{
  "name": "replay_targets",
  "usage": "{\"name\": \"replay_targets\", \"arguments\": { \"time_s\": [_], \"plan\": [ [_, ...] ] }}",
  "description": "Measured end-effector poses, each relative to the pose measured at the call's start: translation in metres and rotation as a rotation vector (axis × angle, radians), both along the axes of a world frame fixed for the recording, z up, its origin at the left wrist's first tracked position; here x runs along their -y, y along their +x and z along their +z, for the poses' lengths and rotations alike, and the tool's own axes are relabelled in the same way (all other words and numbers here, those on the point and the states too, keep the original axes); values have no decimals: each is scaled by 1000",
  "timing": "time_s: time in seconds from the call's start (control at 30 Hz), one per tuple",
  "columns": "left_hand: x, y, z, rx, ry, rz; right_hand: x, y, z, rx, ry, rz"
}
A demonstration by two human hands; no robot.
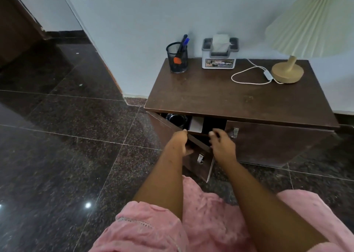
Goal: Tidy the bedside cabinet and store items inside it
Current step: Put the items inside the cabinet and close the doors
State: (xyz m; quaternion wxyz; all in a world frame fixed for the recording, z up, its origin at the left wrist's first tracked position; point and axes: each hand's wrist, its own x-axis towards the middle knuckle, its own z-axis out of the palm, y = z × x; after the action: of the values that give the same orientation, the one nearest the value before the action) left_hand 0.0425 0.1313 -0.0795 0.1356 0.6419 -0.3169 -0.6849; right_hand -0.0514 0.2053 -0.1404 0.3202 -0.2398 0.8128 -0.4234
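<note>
The dark wooden bedside cabinet (220, 96) stands against the wall. Its left door (199, 161) is swung open toward me, and the right door (272, 140) is closed. My left hand (181, 141) grips the top edge of the open door. My right hand (222, 142) hovers at the opening with fingers curled and nothing in it. Inside the cabinet I see a dark shiny round item (176, 119) and a white flat item (196, 125). On top stand a black mesh pen holder (177, 57), a tissue box (220, 54) and a lamp (287, 71).
The lamp's white cord (247, 75) loops across the back of the top. The pleated lampshade (314, 21) overhangs the right side. Dark polished floor tiles (57, 136) spread to the left. A wall corner (107, 64) juts out left of the cabinet. Pink clothing (172, 223) covers my knees.
</note>
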Motion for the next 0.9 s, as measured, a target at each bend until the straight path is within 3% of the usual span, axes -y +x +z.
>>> {"name": "replay_targets", "arguments": {
  "time_s": [0.1,0.13,0.2,0.3,0.4,0.5,0.57,0.9],
  "plan": [
    [3,-6,-1,0,37,71,-18,5,-12,274,185,-445],
    [3,-10,0,-6,43,86,-25,11,-13,461,255,-516],
    [1,-17,-2,-29,59,130,-27,25,-11,850,187,-562],
    [-8,-23,2,-94,62,197,-15,34,-1,1068,-88,-512],
    [-5,-24,1,-185,19,229,-6,27,10,1070,-206,-455],
    [2,-26,2,-266,-6,230,-5,19,12,812,11,-153],
    [4,-29,2,-293,-17,208,-2,21,12,739,65,-7],
    [18,-34,-2,-349,-47,137,31,0,11,648,-130,-76]
  ]
}}
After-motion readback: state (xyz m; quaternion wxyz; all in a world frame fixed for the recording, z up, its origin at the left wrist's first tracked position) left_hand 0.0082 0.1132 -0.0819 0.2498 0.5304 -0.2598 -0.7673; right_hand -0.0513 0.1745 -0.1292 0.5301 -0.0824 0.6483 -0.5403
